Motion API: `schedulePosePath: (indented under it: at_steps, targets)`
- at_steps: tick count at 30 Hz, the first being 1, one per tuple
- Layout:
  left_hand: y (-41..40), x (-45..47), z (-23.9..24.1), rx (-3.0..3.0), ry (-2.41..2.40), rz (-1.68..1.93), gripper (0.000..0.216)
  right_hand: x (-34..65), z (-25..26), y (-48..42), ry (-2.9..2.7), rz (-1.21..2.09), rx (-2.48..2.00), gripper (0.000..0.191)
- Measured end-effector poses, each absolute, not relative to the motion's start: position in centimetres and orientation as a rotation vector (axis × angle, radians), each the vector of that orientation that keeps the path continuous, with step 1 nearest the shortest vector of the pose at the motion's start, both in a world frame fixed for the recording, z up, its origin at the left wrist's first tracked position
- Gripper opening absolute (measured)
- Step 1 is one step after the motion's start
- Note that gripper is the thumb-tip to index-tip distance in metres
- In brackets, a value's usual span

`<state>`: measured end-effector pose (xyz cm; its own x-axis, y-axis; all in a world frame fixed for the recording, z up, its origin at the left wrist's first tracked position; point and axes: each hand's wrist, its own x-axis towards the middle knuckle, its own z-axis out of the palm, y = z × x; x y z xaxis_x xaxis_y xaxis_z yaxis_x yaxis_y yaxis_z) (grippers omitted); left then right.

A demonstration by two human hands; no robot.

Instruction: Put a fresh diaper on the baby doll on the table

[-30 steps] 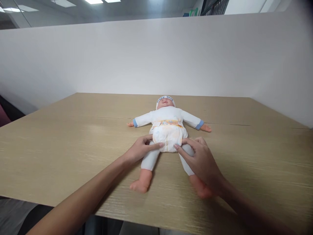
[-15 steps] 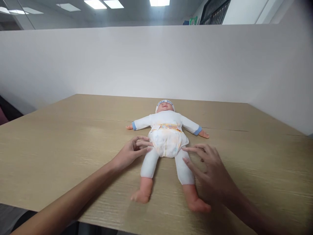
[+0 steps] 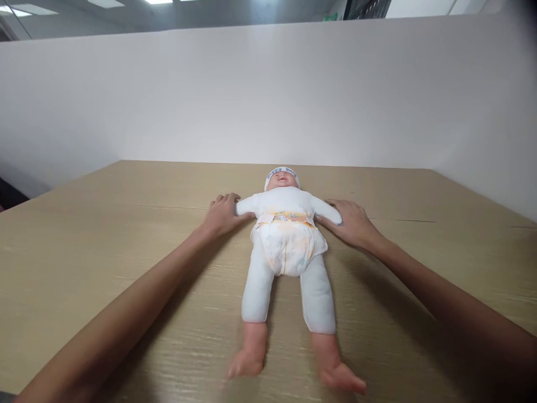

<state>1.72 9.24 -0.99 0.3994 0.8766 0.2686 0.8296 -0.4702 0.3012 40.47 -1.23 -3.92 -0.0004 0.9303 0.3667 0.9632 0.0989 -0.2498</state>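
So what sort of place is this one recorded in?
Probably an office set up for recording: a wooden table boxed in by white partitions, with ceiling light panels beyond. Both hands rest on a doll wearing a diaper.

Diapered white-suited baby doll (image 3: 287,240) lies face-up on the table (image 3: 104,235).

The left hand (image 3: 222,214) covers the outer end of one sleeve of the soft white-dressed baby doll (image 3: 287,246), and the right hand (image 3: 350,223) covers the other, so doll hands are not visible. Doll's bare feet near bottom edge are blurred. Both forearms are cut by pic edges. Blue letters on the doll's white cap (image 3: 282,172) are too small to read
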Motion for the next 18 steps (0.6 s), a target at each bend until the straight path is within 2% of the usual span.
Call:
schedulePosePath:
  at_steps: [3,7,9,14,18]
  targets:
    - [8.8,3.2,-1.2,2.470,1.658,0.527,0.071,38.5,-3.6,-0.9,-1.913,0.013,-1.908,0.046]
    - [5.8,5.2,0.3,2.376,1.744,0.432,0.052,35.9,-2.3,-2.0,-1.630,0.080,-1.979,0.039]
    - [3.2,5.4,2.1,2.316,1.741,0.474,0.050,35.3,-0.8,-3.7,-1.572,0.135,-1.982,0.039]
    - [-8.3,2.7,7.1,2.222,1.673,0.680,0.052,35.5,4.6,-12.5,-1.548,0.356,-1.778,0.048]
    - [-21.4,-1.6,7.0,2.235,1.574,0.830,0.045,36.2,8.0,-22.3,-1.716,0.438,-1.616,0.053]
